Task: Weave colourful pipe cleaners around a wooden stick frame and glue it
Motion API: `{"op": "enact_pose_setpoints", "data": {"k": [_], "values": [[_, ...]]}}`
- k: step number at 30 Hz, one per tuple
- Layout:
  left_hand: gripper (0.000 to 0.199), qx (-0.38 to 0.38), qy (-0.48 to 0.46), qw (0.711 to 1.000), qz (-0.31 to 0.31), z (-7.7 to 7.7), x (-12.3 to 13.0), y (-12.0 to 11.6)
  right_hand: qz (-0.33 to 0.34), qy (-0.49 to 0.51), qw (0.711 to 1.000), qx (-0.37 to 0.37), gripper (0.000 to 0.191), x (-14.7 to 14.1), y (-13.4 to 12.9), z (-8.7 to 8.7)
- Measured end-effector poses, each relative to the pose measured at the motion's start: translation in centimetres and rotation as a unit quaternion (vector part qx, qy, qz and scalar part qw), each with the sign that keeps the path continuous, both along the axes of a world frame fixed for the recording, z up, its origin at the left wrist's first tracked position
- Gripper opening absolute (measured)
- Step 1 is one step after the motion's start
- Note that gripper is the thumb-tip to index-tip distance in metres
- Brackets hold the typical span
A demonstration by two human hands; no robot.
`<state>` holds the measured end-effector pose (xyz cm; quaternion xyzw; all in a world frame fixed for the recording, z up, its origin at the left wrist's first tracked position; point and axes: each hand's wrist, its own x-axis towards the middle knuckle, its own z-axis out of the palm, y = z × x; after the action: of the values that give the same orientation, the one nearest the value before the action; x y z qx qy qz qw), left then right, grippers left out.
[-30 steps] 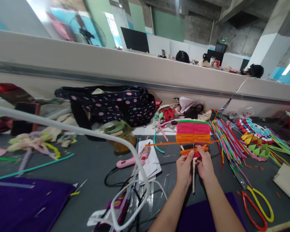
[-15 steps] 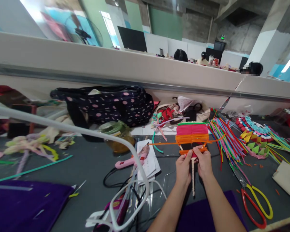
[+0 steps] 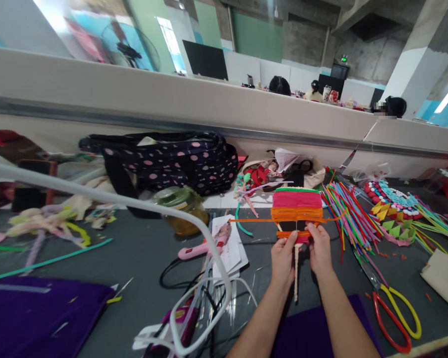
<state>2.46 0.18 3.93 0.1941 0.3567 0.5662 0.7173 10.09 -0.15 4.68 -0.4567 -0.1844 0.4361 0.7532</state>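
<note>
Above the table I hold a fan-shaped craft piece [image 3: 297, 200] of pipe cleaners, with green, pink and orange rows and a thin cream wrapped stick [image 3: 296, 278] pointing down. My left hand [image 3: 283, 258] is closed on its lower left part beside the stick. At the lower right edge, my right hand [image 3: 320, 249] pinches the end of a low orange pipe cleaner row. Between the orange bands a dark gap [image 3: 289, 225] shows. One long orange pipe cleaner [image 3: 250, 221] sticks out past both sides. Part of the lower edge is hidden by my fingers.
Bundled pipe cleaners [image 3: 353, 214] and scissors [image 3: 395, 315] lie to the right. A pink hot tool [image 3: 194, 251], a jar [image 3: 181, 209] and a white bent tube [image 3: 153, 205] are left. A dotted bag [image 3: 171, 161] rests against the partition [image 3: 153, 102]. People sit beyond.
My right hand has shifted right, away from the middle of the piece to its right edge, uncovering more of the dark gap. My left hand stays in place.
</note>
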Motion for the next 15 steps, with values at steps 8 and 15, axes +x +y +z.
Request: {"op": "enact_pose_setpoints", "data": {"k": [8,15], "values": [[0.028,0.017,0.066,0.998,0.0,0.0,0.3,-0.5,-0.081,0.033,0.996,0.015,0.029,2.2,0.7,-0.6],[0.031,0.043,0.114,0.992,0.024,-0.1,0.4,-0.6,-0.095,0.023,0.995,0.031,0.027,2.1,0.6,-0.7]]}}
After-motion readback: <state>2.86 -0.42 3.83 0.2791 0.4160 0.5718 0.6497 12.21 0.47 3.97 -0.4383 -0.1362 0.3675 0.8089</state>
